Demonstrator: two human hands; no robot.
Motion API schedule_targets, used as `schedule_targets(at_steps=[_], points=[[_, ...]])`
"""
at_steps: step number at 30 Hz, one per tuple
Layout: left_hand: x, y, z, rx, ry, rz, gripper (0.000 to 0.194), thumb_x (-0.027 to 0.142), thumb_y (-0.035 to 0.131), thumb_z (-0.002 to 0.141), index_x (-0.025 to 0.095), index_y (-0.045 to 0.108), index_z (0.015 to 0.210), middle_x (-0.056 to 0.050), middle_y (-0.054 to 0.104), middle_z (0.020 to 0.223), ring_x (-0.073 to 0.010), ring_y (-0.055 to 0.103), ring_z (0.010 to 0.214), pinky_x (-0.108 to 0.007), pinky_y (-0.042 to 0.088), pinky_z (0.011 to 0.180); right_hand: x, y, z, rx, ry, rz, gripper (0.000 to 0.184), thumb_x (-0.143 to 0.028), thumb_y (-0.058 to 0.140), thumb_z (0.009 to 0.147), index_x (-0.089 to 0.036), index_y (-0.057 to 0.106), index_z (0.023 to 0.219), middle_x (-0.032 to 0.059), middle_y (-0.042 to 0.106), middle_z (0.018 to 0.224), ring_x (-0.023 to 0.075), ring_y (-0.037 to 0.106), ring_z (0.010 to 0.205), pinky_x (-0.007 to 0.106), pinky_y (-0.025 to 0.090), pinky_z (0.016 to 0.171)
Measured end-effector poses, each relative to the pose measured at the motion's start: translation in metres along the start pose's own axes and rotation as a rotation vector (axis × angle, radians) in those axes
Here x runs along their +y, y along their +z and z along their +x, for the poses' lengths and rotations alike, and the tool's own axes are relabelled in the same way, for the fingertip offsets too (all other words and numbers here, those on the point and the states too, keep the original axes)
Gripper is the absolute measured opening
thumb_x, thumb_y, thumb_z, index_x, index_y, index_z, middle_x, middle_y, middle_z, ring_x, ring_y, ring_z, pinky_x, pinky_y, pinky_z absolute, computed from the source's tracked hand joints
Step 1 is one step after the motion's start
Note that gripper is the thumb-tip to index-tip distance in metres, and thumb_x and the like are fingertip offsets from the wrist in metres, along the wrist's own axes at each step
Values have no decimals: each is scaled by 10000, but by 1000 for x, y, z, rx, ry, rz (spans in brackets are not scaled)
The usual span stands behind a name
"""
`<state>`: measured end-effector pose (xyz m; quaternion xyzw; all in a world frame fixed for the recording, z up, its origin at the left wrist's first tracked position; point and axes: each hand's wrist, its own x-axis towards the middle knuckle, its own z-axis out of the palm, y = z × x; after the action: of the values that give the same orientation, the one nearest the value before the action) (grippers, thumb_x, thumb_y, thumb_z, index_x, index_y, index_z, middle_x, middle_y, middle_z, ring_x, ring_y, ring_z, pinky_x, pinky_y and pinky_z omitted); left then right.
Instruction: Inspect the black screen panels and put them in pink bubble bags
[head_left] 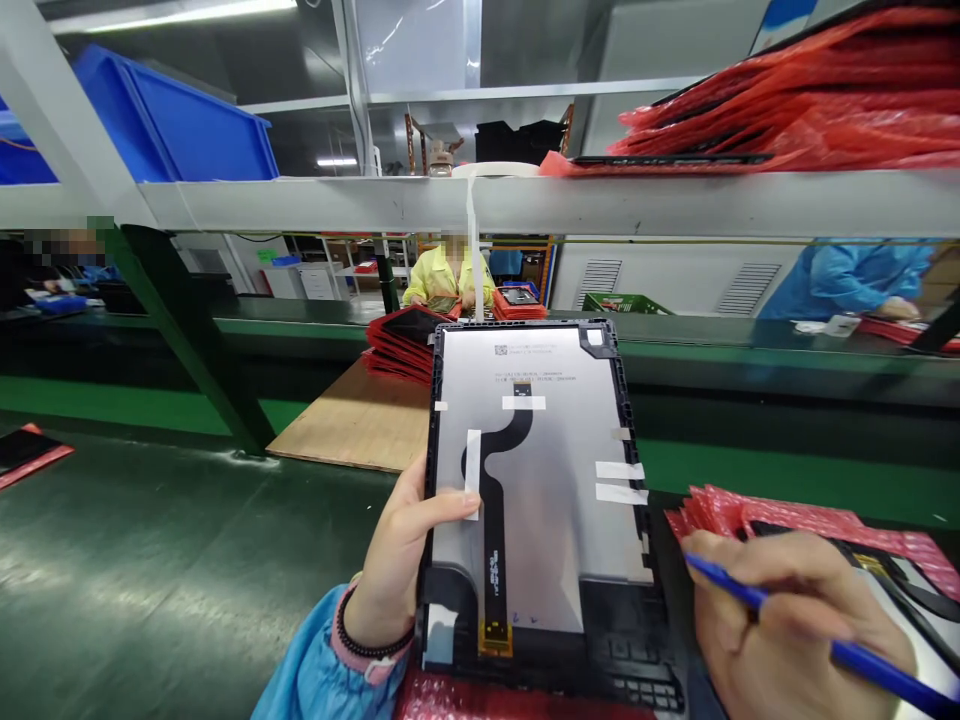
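My left hand [397,555] grips the left edge of a tablet screen assembly [551,520], its thumb lying over a strip of white tape. The assembly is tilted up with its silver back toward me, in a black frame. A curved black flex cable [493,545] runs down it, and several white tape strips cross its surface and right edge. To the right, my right hand [795,625] is closed around a blue pen [870,660], apart from the panel. Red bubble wrap [810,515] with another panel lies behind and beneath this hand.
A stack of red-wrapped panels [401,345] stands on a wooden board [352,425]. Overhead, a shelf [330,207] carries a blue bin [172,120] and red bubble-wrap bags [810,95]. Across the bench are a person in yellow [439,272] and another in blue [836,280].
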<state>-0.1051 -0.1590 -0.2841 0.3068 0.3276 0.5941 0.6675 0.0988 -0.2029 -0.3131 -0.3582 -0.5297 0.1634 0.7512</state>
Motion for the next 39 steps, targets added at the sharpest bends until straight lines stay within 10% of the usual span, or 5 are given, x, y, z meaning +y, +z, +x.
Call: schedule_targets(at_steps=[4, 11, 29, 35, 39], points=[[0, 0, 0, 2, -7, 4, 394, 104, 729, 548, 176, 642, 926, 6, 647, 651, -136, 599, 491, -224, 500, 474, 8, -11, 16, 57, 80, -283, 201, -377, 645, 827, -222, 693, 707, -28, 520, 457, 102, 468, 412, 238, 377, 442], [0, 0, 1, -25, -4, 35, 409, 120, 742, 539, 181, 654, 933, 18, 610, 573, -125, 568, 444, -199, 463, 424, 3, 0, 25, -332, 387, -143, 194, -379, 652, 804, -222, 722, 893, -5, 627, 657, 129, 537, 562, 215, 426, 486], [-1, -15, 16, -118, 39, 67, 378, 120, 765, 549, 168, 659, 909, 10, 617, 580, -100, 544, 443, -172, 441, 426, 3, 0, 27, -279, 557, 7, 221, -436, 720, 714, -252, 779, 821, 58, 750, 872, 232, 685, 805, 290, 544, 757], [0, -20, 23, -166, 188, 128, 402, 153, 749, 586, 176, 638, 972, 42, 568, 541, -74, 496, 442, -160, 400, 437, 35, -14, 33, -198, 669, -79, 453, -567, 576, 797, -196, 705, 1021, 85, 746, 910, 232, 689, 848, 289, 556, 787], [5, -31, 23, -101, 523, 481, 260, 188, 679, 727, 187, 632, 982, 40, 593, 607, -70, 498, 485, -176, 422, 490, 35, -3, 38, -225, 649, -132, 487, -605, 524, 817, -189, 659, 1030, 4, 614, 509, 110, 513, 429, 183, 453, 427]])
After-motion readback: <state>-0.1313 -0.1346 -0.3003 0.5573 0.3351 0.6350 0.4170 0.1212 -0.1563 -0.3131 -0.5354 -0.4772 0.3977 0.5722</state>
